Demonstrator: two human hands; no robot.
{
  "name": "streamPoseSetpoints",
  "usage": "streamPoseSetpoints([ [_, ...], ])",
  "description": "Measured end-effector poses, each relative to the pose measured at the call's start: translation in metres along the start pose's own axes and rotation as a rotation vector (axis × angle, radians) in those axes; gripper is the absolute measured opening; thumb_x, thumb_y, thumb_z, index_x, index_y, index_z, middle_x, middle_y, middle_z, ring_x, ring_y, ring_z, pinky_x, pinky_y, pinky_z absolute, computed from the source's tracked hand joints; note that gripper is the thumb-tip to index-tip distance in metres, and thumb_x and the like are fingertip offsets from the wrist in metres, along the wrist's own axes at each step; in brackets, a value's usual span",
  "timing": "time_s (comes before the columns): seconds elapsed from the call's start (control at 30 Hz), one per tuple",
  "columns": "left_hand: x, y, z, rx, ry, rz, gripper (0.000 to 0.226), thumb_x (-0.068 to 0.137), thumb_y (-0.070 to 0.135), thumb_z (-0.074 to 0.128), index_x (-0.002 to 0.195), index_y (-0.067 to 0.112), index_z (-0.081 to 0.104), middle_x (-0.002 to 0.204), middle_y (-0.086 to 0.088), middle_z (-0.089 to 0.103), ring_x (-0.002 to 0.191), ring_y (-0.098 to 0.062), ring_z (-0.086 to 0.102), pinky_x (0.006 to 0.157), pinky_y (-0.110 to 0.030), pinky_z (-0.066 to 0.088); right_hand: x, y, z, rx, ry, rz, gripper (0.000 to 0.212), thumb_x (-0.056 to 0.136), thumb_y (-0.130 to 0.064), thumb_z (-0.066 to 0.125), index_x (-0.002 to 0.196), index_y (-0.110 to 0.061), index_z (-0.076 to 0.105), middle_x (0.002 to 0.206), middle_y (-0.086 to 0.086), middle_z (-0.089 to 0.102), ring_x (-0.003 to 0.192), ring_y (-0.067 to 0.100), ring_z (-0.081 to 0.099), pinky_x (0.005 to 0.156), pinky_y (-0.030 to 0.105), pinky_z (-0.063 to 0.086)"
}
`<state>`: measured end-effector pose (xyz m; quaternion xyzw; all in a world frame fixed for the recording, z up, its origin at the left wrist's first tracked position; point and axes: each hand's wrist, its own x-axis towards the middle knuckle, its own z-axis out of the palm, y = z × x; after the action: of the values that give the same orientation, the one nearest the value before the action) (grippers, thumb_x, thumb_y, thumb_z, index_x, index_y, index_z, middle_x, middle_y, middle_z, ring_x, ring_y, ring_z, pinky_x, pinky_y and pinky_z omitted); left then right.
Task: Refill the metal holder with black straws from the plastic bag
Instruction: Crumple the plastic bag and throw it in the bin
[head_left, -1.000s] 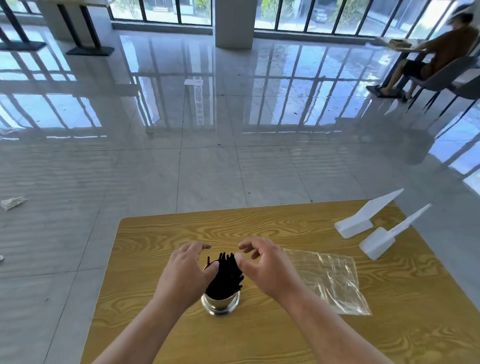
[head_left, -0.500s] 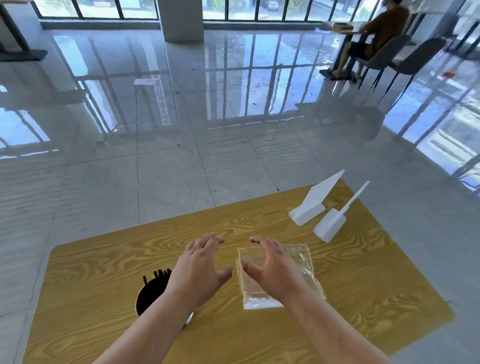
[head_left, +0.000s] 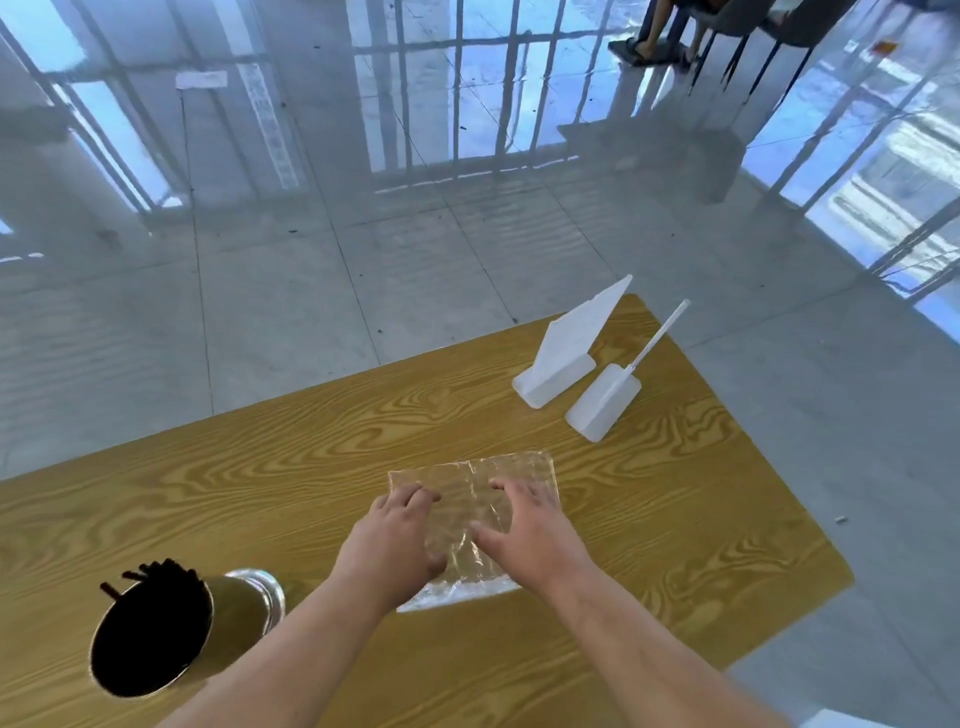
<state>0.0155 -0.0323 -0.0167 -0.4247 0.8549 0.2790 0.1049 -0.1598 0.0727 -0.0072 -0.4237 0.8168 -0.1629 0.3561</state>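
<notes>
- The wooden table (head_left: 260, 493) carries everything, and I see it slanted across my view.
- The plastic bag (head_left: 467, 504) lies flat near the middle of the table. It looks clear and I can make out no straws inside, so I judge the refill to be done or nearly so.
- The metal holder (head_left: 234, 613) stands at about 8 o'clock from the bag, well apart, probably so the bag can be handled without knocking it.
- Two white plastic stands (head_left: 566, 358) sit at 2 o'clock from the bag, away from the work.
- My left hand (head_left: 395, 540) is on the bag's 9 o'clock side, fingers bent with tips down on the film. I cannot tell whether they pinch it.
- My right hand (head_left: 530, 530) rests on the 3 o'clock side, fingers spread, thumb out, seemingly pinning the bag flat.
- The black straws (head_left: 156, 571) fill the holder, their tips poking over its far rim.
</notes>
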Motion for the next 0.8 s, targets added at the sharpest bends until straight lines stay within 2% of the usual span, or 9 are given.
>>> streamPoseSetpoints([
  [0.07, 0.009, 0.002, 0.014, 0.024, -0.044, -0.021, 0.082, 0.085, 0.052, 0.073, 0.155, 0.031, 0.036, 0.163, 0.008, 0.032, 0.151, -0.021, 0.031, 0.118, -0.035, 0.037, 0.006, 0.011, 0.005, -0.013, -0.041, 0.033, 0.073, 0.095, -0.055, 0.065, 0.158, -0.030, 0.039, 0.160, -0.001, 0.045, 0.147, 0.020, 0.041, 0.116, 0.036, 0.038],
  [0.17, 0.017, 0.001, 0.033, 0.083, -0.087, -0.054, 0.093, 0.078, 0.065, 0.075, 0.155, 0.030, 0.035, 0.159, 0.008, 0.034, 0.147, -0.022, 0.035, 0.114, -0.037, 0.044, 0.012, 0.024, 0.014, -0.068, -0.081, 0.070, 0.074, 0.095, -0.054, 0.063, 0.160, -0.029, 0.037, 0.162, 0.001, 0.045, 0.148, 0.024, 0.042, 0.119, 0.040, 0.038],
  [0.33, 0.021, -0.004, 0.054, 0.259, -0.083, -0.067, 0.105, 0.071, 0.076, 0.074, 0.155, 0.030, 0.031, 0.157, 0.005, 0.030, 0.142, -0.021, 0.036, 0.106, -0.037, 0.050, 0.012, 0.034, 0.027, -0.079, -0.137, 0.077, 0.074, 0.095, -0.051, 0.063, 0.160, -0.029, 0.036, 0.163, 0.002, 0.045, 0.150, 0.025, 0.041, 0.122, 0.044, 0.037],
  [0.47, 0.021, -0.005, 0.065, 0.351, -0.045, -0.030, 0.081, 0.086, 0.066, 0.066, 0.152, 0.031, 0.035, 0.152, -0.001, 0.035, 0.138, -0.024, 0.039, 0.104, -0.037, 0.051, 0.010, 0.038, 0.030, -0.051, -0.148, 0.079, 0.074, 0.095, -0.050, 0.061, 0.161, -0.030, 0.035, 0.163, 0.001, 0.044, 0.149, 0.024, 0.041, 0.120, 0.046, 0.041],
  [0.6, 0.021, -0.003, 0.066, 0.368, 0.002, 0.016, 0.050, 0.104, 0.038, 0.046, 0.153, 0.030, 0.039, 0.141, 0.000, 0.052, 0.132, -0.023, 0.048, 0.098, -0.038, 0.050, 0.004, 0.037, 0.029, -0.014, -0.147, 0.090, 0.071, 0.093, -0.048, 0.062, 0.158, -0.030, 0.040, 0.154, 0.001, 0.052, 0.139, 0.022, 0.049, 0.117, 0.045, 0.045],
  [0.7, 0.017, -0.002, 0.062, 0.241, 0.030, 0.010, 0.028, 0.104, 0.035, 0.043, 0.126, 0.031, 0.060, 0.126, 0.006, 0.060, 0.125, -0.020, 0.053, 0.096, -0.038, 0.049, -0.006, 0.037, 0.030, 0.026, -0.104, 0.126, 0.071, 0.094, -0.049, 0.063, 0.158, -0.031, 0.039, 0.153, 0.000, 0.053, 0.137, 0.021, 0.051, 0.117, 0.045, 0.045],
  [0.8, 0.006, 0.002, 0.052, 0.031, 0.068, 0.035, 0.015, 0.104, 0.036, 0.047, 0.108, 0.031, 0.060, 0.112, 0.009, 0.063, 0.109, -0.019, 0.059, 0.086, -0.036, 0.048, -0.019, 0.036, 0.027, 0.160, -0.034, 0.195, 0.076, 0.096, -0.058, 0.066, 0.160, -0.032, 0.037, 0.159, -0.001, 0.050, 0.143, 0.022, 0.049, 0.118, 0.045, 0.044],
])
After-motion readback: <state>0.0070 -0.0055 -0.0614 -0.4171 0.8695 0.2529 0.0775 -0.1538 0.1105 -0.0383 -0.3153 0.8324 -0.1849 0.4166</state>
